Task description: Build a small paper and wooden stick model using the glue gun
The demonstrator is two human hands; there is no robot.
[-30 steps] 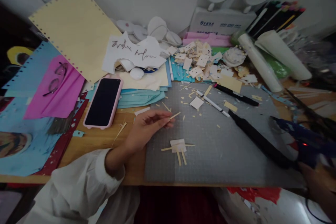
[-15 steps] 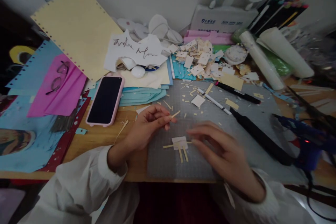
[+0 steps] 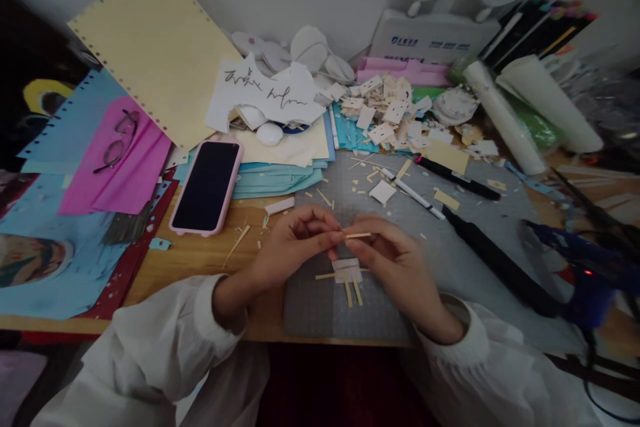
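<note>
A small pale strip point(image 3: 359, 235) is pinched between the fingertips of my left hand point(image 3: 300, 240), above the grey cutting mat point(image 3: 310, 310). My right hand point(image 3: 393, 257) has come up against it, its thumb and forefinger closed around the strip's right part. Just below the fingers, a little white paper square point(image 3: 347, 271) lies on the mat, with thin yellowish strips sticking out to the left, to the right and downward. Part of the right strip is hidden behind my right hand.
A phone point(image 3: 206, 187) lies left of my hands. A white pen point(image 3: 413, 193), a black marker point(image 3: 457, 178), a black-handled tool point(image 3: 500, 263) and a blue glue gun point(image 3: 583, 270) are on the right. Paper pieces point(image 3: 383, 110) are heaped at the back.
My right hand has moved left and up to meet my left hand at the strip, and its fingers have closed. The strip now lies more level. The whole view has shifted slightly.
</note>
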